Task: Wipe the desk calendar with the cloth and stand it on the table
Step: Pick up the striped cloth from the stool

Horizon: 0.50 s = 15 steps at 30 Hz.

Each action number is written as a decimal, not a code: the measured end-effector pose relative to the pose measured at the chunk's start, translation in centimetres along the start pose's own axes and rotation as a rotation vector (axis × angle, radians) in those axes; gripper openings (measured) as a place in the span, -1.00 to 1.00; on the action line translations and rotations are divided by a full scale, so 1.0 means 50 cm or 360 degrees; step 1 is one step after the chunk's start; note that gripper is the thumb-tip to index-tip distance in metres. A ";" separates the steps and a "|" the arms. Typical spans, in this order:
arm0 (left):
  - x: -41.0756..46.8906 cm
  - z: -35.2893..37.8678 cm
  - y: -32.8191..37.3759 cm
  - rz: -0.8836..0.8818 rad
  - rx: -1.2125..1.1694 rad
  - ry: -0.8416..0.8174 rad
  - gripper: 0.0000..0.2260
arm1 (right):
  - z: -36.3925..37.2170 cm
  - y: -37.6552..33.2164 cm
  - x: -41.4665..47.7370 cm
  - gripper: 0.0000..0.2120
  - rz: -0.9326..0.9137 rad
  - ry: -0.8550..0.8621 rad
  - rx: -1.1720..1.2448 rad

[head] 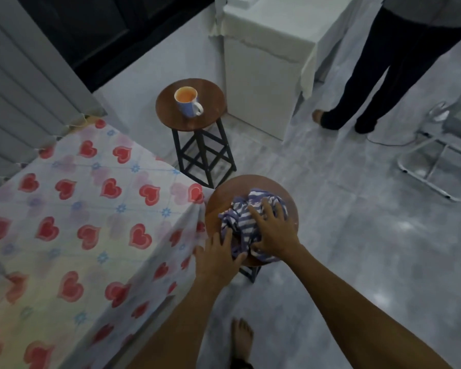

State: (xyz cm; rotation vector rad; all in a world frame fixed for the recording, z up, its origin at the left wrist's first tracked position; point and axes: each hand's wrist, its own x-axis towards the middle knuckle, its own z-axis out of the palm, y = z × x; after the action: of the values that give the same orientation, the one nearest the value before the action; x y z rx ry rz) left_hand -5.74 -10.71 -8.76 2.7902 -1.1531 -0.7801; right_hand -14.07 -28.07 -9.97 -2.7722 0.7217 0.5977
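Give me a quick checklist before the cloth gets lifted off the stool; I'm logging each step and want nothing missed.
1. Right hand on the striped cloth: ok, spread on top.
2. Left hand on the cloth: ok, touching its near edge.
3. Firm grip: cannot tell.
4. Desk calendar located: not ok, none visible; possibly hidden under the cloth.
5. Table with heart-print cover has room: ok.
6. Mug out of the way: ok, on the far stool.
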 end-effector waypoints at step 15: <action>-0.026 -0.024 -0.042 -0.0144 -0.0068 0.0102 -0.32 | -0.006 -0.037 0.032 -0.33 -0.0056 0.0037 0.0261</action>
State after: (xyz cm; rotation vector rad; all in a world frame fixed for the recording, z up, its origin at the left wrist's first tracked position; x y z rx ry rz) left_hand -4.60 -8.49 -7.59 2.8265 -0.9950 -0.7068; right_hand -11.77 -27.21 -10.22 -2.6388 0.6920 0.4772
